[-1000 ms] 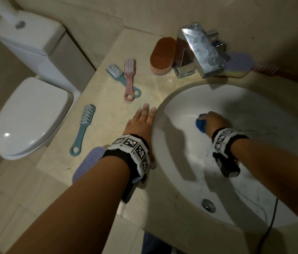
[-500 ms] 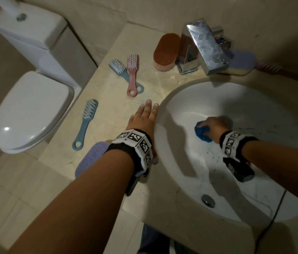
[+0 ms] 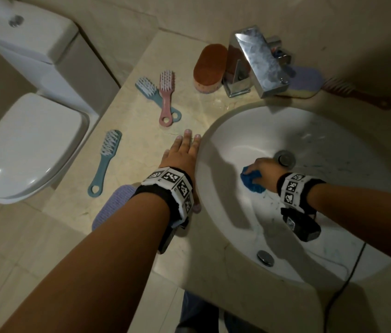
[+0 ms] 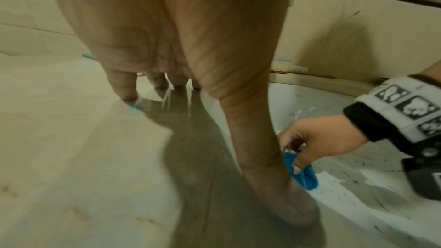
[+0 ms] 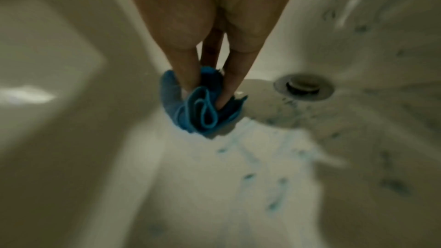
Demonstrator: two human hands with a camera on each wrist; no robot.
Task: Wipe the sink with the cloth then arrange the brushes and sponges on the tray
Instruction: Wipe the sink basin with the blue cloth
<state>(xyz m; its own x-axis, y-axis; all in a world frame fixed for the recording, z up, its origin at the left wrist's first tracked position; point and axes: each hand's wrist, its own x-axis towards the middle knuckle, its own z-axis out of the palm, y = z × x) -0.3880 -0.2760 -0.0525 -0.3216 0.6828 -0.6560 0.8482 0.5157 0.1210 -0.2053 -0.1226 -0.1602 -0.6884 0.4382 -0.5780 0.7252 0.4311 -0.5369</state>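
Head view: the right hand [image 3: 265, 170] is down in the sink [image 3: 225, 150], fingers and thumb curled round a bunched blue cloth [image 3: 252, 182] and pressing it to the basin just beside the drain [image 3: 285, 159]. From the right wrist, the fingers [image 5: 188, 67] pinch the cloth [image 5: 205, 108] from both sides, its folded edge showing as a lighter blue loop, with the drain [image 5: 303, 86] close on the right. Blue streaks and specks mark the white basin below and right of the cloth.

The left hand [image 3: 185, 155] lies flat on the counter [image 3: 141, 145] at the sink's left rim, fingers straight and holding nothing; the left wrist view shows the fingertips [image 4: 127, 93] down on the stone and the thumb along the basin edge.

On the counter, a blue brush [image 3: 105, 162] lies alone to the left, and a pink brush [image 3: 165, 99] lies across another blue brush [image 3: 148, 91] further back. An orange sponge [image 3: 210, 68] sits left of the tap [image 3: 259, 61], a purple sponge [image 3: 306, 80] behind it on the right, and a dark red brush [image 3: 355, 92] beyond that. A purple pad [image 3: 112, 207] shows under the left forearm. A toilet [image 3: 28, 145] stands left of the counter.

Compared with half a second ago, the right hand and cloth have slid from the basin's left wall toward its middle, now next to the drain; the left hand has kept its place.
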